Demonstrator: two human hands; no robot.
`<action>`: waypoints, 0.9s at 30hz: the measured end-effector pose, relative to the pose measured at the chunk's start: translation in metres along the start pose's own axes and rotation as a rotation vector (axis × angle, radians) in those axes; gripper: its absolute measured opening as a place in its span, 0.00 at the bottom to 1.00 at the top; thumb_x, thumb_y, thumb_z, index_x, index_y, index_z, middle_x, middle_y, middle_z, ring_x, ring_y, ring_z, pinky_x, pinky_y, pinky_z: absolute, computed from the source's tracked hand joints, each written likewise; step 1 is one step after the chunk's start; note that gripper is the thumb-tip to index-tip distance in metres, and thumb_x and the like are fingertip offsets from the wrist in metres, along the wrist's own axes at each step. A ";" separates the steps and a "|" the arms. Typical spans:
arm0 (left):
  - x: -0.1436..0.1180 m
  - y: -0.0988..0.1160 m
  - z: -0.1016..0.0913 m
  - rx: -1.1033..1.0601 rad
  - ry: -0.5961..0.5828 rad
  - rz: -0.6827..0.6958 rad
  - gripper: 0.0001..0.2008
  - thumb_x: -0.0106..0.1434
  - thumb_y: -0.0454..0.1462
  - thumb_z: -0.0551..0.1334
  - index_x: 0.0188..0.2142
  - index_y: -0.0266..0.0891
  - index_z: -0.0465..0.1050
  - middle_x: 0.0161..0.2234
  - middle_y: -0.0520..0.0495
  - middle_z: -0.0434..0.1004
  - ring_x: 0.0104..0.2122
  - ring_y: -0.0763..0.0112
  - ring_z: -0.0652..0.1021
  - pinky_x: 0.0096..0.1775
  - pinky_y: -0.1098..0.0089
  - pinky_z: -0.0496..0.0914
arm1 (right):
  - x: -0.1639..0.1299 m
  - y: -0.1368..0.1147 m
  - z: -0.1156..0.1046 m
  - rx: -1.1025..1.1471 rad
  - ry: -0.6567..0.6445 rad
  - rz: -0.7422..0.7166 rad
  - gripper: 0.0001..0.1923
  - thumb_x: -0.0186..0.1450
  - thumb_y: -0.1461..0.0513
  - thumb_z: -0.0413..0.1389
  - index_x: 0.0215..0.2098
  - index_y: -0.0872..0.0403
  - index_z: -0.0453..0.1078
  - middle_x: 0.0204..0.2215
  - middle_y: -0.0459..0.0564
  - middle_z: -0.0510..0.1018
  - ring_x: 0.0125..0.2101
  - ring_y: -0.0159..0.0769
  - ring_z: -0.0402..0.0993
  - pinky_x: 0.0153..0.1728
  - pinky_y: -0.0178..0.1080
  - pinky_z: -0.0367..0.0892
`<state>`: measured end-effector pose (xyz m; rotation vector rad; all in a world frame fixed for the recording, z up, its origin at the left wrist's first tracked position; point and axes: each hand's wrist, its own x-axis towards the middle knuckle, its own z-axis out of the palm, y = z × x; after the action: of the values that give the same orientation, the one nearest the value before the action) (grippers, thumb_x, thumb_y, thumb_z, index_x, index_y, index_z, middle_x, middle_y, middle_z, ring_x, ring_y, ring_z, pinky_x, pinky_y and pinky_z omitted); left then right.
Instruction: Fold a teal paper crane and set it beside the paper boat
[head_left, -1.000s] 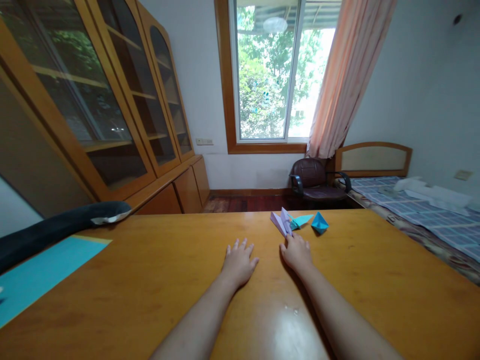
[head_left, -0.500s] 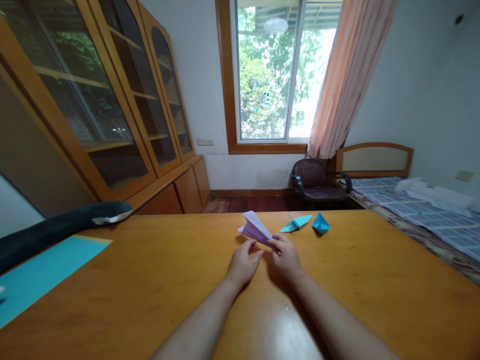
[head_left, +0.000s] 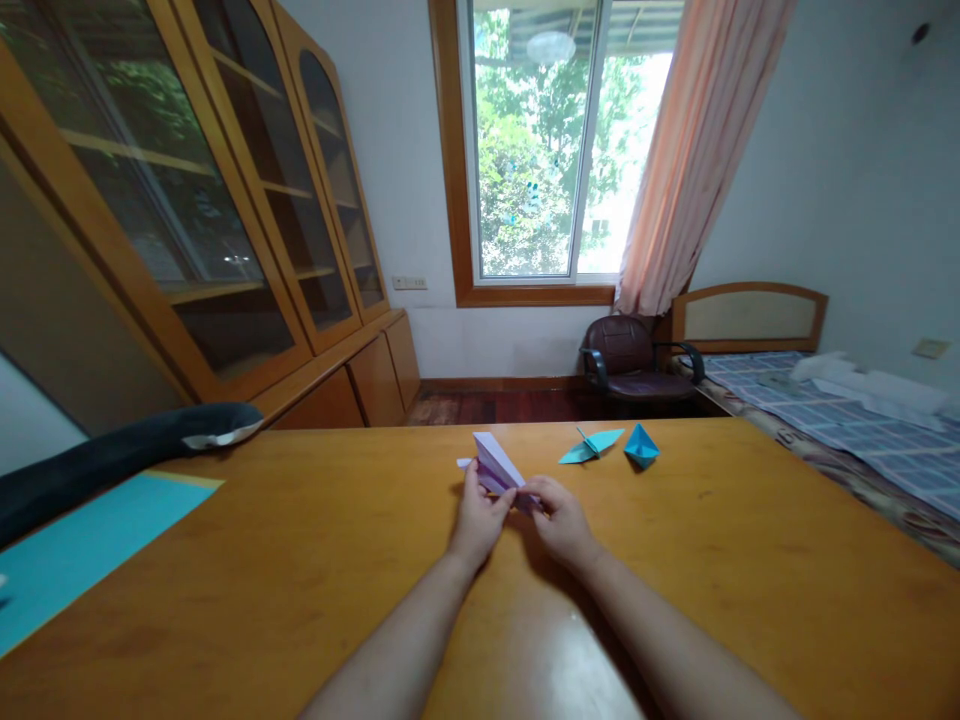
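Observation:
A folded purple paper airplane (head_left: 496, 464) is held between my two hands over the far middle of the table. My left hand (head_left: 480, 515) is closed on its near left side, the thumb pressing the paper. My right hand (head_left: 559, 515) pinches the narrow end that points toward the lower right. The wider wing end faces away to the upper left. To the right of my hands lie a light-blue origami crane (head_left: 592, 447) and a blue folded paper piece (head_left: 641, 447) with a pointed top.
The wooden table (head_left: 300, 570) spreads around my hands, its far edge just beyond the paper. On the left lie a turquoise sheet (head_left: 105, 545) and a dark, long cushion-like object (head_left: 127, 455). Beyond stand a chair (head_left: 630, 360), a bed (head_left: 817, 390) and a glass-door cabinet (head_left: 330, 220).
The paper airplane has shifted slightly left and nearer to me. My left hand, earlier loose beside its near edge, now grips its side. My right hand keeps its pinch.

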<state>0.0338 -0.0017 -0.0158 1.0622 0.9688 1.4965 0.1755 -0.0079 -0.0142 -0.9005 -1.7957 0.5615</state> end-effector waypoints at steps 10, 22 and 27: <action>-0.001 -0.009 -0.010 0.490 0.067 0.126 0.25 0.52 0.27 0.59 0.49 0.41 0.56 0.39 0.49 0.72 0.37 0.71 0.76 0.41 0.71 0.71 | -0.002 0.005 0.002 -0.178 0.025 0.172 0.17 0.58 0.68 0.50 0.44 0.55 0.72 0.38 0.53 0.77 0.36 0.36 0.73 0.40 0.37 0.70; -0.004 -0.007 -0.010 0.600 0.022 0.267 0.29 0.54 0.27 0.56 0.56 0.39 0.55 0.50 0.41 0.70 0.47 0.66 0.75 0.49 0.67 0.69 | -0.002 0.011 -0.001 -0.217 0.045 0.229 0.30 0.55 0.71 0.46 0.55 0.56 0.69 0.40 0.53 0.79 0.39 0.38 0.75 0.44 0.39 0.69; -0.002 -0.001 -0.013 0.694 0.100 0.247 0.26 0.54 0.28 0.57 0.53 0.38 0.58 0.48 0.42 0.71 0.46 0.65 0.75 0.49 0.66 0.69 | -0.003 0.014 -0.002 -0.199 0.026 0.214 0.30 0.53 0.72 0.46 0.53 0.55 0.71 0.43 0.53 0.79 0.42 0.38 0.75 0.47 0.40 0.68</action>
<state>0.0216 -0.0045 -0.0204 1.6542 1.5322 1.4460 0.1823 -0.0014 -0.0256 -1.2413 -1.7648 0.5078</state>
